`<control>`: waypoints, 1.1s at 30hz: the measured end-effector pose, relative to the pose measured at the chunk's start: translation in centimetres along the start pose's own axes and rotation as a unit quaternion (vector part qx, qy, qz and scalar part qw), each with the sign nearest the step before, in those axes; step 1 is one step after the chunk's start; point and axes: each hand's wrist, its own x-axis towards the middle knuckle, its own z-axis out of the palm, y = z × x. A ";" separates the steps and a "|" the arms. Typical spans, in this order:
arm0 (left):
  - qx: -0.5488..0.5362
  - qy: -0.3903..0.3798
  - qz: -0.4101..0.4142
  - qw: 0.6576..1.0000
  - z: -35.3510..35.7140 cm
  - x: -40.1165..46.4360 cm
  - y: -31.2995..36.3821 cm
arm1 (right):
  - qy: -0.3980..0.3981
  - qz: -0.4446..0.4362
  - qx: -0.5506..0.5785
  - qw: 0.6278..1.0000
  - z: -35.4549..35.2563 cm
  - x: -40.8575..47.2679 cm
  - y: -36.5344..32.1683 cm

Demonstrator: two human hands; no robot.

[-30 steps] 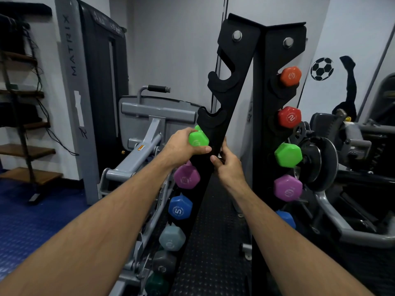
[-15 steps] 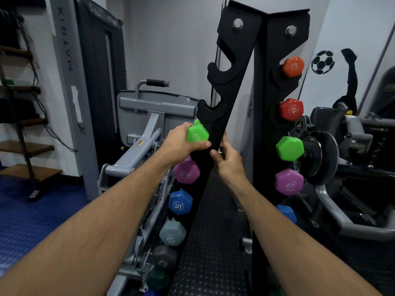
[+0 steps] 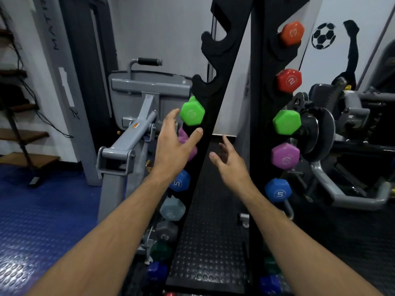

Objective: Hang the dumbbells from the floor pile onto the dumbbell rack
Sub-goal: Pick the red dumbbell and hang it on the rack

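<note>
A green hex dumbbell (image 3: 192,111) hangs in a slot of the black dumbbell rack (image 3: 215,99), on its left upright. My left hand (image 3: 174,144) is just below it, fingers spread and holding nothing, partly covering a purple dumbbell (image 3: 193,153). My right hand (image 3: 229,162) hovers open between the two uprights, apart from the rack. Below on the left upright hang blue (image 3: 179,181), pale grey (image 3: 172,209) and dark grey dumbbells. The right upright (image 3: 259,103) carries orange (image 3: 291,33), red (image 3: 289,80), green (image 3: 286,122), purple (image 3: 285,155) and blue (image 3: 277,190) dumbbells. Two upper slots on the left upright hold nothing.
A grey weight machine (image 3: 136,129) stands close on the left of the rack. Another machine with a weight plate (image 3: 320,133) is on the right. Black studded matting (image 3: 209,231) lies between the uprights, blue flooring (image 3: 42,221) to the left. Wooden shelves (image 3: 19,133) stand far left.
My left hand has let go of the green dumbbell, which now hangs on the rack. Both hands have opened and drawn back and down from the upright.
</note>
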 end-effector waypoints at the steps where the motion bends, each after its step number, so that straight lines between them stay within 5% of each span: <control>1: 0.000 0.030 0.012 0.999 0.2 -1.6 -0.5 | -0.001 0.009 -0.004 1.000 0.0 -1.0 1.1; 5: 0.000 0.090 0.042 0.995 1.5 -8.4 -3.6 | -0.012 0.054 -0.035 0.998 0.0 -5.6 5.9; 15: 0.049 -0.099 -0.161 0.981 7.1 -26.1 -15.9 | -0.069 0.278 -0.023 0.958 2.8 -18.3 22.1; 23: 0.107 -0.265 -0.366 0.886 11.1 -37.9 -27.1 | -0.098 0.446 -0.038 0.889 5.5 -27.1 34.1; 33: 0.225 -0.252 -0.531 0.777 13.1 -47.0 -41.2 | -0.173 0.515 -0.031 0.839 12.3 -33.9 45.6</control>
